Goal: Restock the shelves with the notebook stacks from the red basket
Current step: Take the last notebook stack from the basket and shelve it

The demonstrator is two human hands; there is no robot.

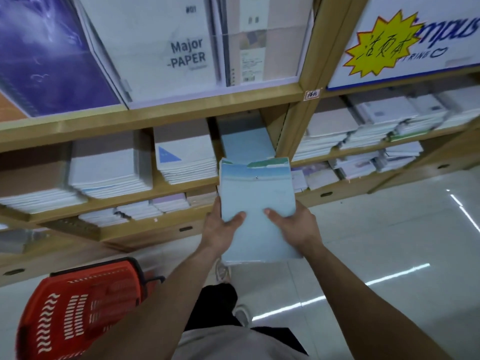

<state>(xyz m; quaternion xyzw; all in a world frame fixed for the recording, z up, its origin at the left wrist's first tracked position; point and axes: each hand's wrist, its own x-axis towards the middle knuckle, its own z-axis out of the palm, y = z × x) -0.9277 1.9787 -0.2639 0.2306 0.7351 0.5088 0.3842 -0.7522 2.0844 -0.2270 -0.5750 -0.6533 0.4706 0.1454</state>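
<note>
While my left hand (220,231) and right hand (298,226) grip the notebook stack (257,196) between them at frame centre, thumbs on its cover, the red basket (78,310) sits lower left.

A stationery shop: wooden shelves (161,118) are holding notebook stacks (187,162) beside a yellow price sign (381,45).
</note>
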